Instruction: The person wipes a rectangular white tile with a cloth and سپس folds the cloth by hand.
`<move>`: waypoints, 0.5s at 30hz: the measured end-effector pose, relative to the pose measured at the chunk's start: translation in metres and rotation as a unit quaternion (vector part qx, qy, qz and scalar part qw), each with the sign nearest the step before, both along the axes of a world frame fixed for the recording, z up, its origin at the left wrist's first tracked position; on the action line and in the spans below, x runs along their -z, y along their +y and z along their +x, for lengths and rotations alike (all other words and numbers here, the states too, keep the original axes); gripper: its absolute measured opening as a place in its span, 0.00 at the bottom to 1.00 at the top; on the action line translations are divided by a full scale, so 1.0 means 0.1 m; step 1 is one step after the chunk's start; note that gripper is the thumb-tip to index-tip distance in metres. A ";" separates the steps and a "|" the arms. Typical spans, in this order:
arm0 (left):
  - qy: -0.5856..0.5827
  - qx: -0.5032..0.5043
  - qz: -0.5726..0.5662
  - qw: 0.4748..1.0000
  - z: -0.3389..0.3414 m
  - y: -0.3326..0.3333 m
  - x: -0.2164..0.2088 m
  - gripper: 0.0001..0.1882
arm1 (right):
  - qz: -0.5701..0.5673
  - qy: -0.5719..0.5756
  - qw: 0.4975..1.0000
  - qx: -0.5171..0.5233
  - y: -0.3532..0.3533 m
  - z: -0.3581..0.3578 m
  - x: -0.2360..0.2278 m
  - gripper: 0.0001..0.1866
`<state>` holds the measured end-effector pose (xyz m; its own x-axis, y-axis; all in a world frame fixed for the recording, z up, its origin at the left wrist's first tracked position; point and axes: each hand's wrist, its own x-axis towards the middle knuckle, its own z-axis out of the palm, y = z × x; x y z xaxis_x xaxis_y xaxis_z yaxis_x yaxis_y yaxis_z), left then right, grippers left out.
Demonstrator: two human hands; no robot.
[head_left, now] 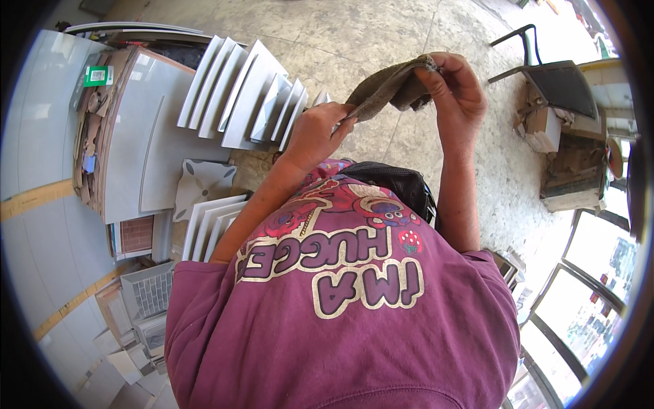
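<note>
A dull grey-brown cloth, like a worn rag, is stretched between my two hands in front of my chest. My left hand pinches its lower left end between thumb and fingers. Higher up, my right hand grips the bunched upper right corner, thumb pressed against the fingers. The cloth arches from one hand to the other, and a fold hangs down near the right hand.
Upright tile panels fan out on a rack at the left, beside large stacked slabs. A patterned tile leans below them. A dark chair and a cardboard box stand on the right, over a concrete floor.
</note>
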<state>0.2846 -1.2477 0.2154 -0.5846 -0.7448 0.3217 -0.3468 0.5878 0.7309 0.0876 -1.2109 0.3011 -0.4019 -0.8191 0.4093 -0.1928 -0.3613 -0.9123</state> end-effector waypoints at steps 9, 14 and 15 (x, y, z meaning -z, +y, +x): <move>0.122 -0.014 0.066 0.990 -0.02 -0.01 0.06 0.08 | 0.009 -0.035 0.999 0.024 0.03 -0.08 -0.06 0.08; 0.147 -0.031 0.064 0.987 0.00 -0.02 0.04 0.08 | 0.014 -0.063 0.998 0.027 0.06 -0.11 -0.10 0.08; 0.137 -0.043 0.077 0.987 0.02 0.00 0.05 0.08 | 0.008 -0.069 0.997 0.022 0.06 -0.12 -0.11 0.08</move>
